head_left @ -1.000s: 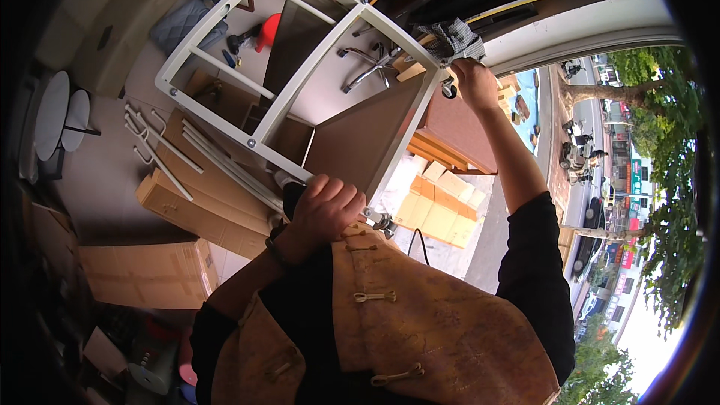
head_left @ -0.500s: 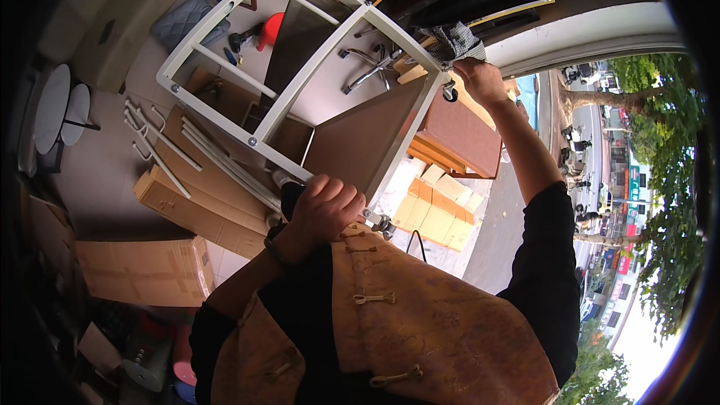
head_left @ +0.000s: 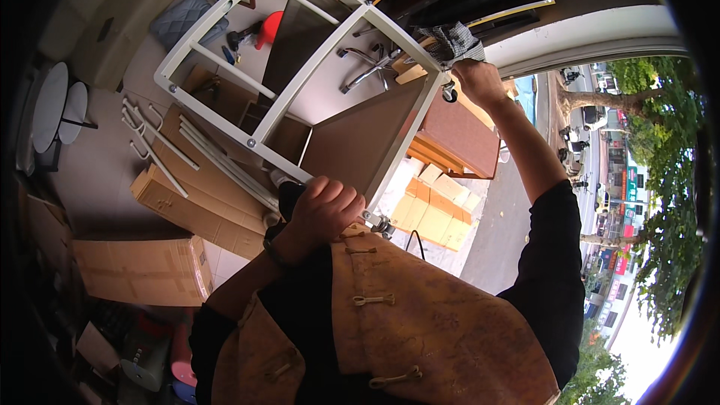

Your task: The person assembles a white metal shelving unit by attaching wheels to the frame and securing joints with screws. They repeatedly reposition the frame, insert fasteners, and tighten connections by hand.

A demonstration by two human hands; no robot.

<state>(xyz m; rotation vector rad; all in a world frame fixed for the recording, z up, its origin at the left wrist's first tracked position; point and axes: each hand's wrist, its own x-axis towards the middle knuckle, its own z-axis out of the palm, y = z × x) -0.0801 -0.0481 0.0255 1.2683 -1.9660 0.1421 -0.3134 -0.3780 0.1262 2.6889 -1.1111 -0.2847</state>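
Note:
A white metal frame with casters (head_left: pixel 261 121) and brown panels is tilted up in front of me. My left hand (head_left: pixel 327 208) is closed around its near rail, close to a lower caster (head_left: pixel 383 226). At the far right corner of the frame, my right hand (head_left: pixel 480 81) is closed on a black-and-white checked cloth (head_left: pixel 456 43), which lies against the corner. Another caster (head_left: pixel 449 93) sits just below that hand. The fingertips of my right hand are partly hidden by the cloth.
Flattened cardboard (head_left: pixel 199 202) and bent white tubes (head_left: pixel 157 142) lie on the floor at left, by a closed carton (head_left: pixel 142 270). A red stool (head_left: pixel 270 30) and a chrome chair base (head_left: pixel 367 69) stand beyond the frame. Brown furniture (head_left: pixel 457 135) is at right, beside the street.
My right hand and the cloth shift very slightly at the frame's corner. The left hand keeps its hold on the rail, and the frame stays nearly in place.

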